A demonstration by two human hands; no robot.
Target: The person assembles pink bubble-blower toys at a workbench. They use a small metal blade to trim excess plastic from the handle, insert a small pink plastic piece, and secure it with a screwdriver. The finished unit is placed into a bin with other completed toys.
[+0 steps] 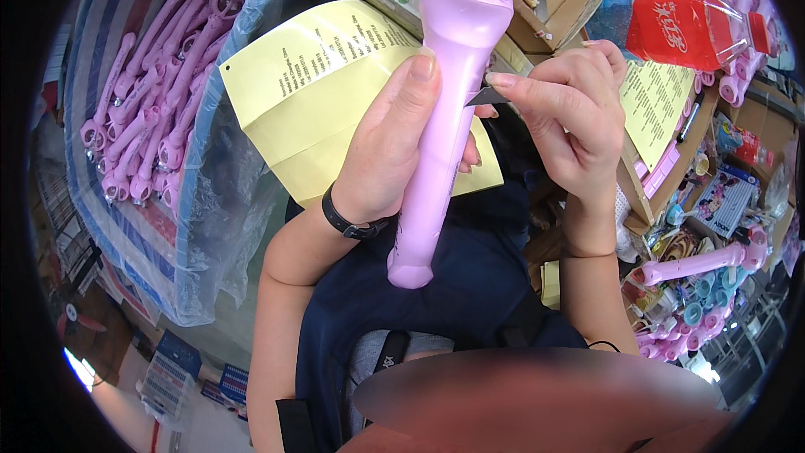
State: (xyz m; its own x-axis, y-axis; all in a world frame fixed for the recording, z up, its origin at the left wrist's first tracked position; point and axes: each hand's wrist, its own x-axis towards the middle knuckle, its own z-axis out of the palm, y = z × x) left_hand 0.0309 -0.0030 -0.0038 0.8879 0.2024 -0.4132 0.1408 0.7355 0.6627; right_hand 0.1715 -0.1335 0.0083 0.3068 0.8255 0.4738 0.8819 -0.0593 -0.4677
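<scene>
The left hand [390, 130] is wrapped around the shaft of a pink-purple plastic wand [438, 147], its thumb lying along the near face and fingertips showing past the far edge; the grip seems meant to steady the shaft while leaving its right side within reach. The wand slants in front of the torso, wide head uppermost, narrow tip above the dark garment [436, 319], probably so the shaft faces the wearer. The right hand [579, 109] is closed to a pinch, thumb and forefinger holding a thin dark piece [486, 97] against or just beside the shaft; contact is hard to tell, as is whether it is a blade or a strip. Such a fingertip hold presumably suits something so small. A creased yellow printed sheet [293, 75] lies behind the left hand. More wands [172, 88] lie bunched in a striped, plastic-lined container [201, 226] to the left, perhaps to keep them together within arm's reach
</scene>
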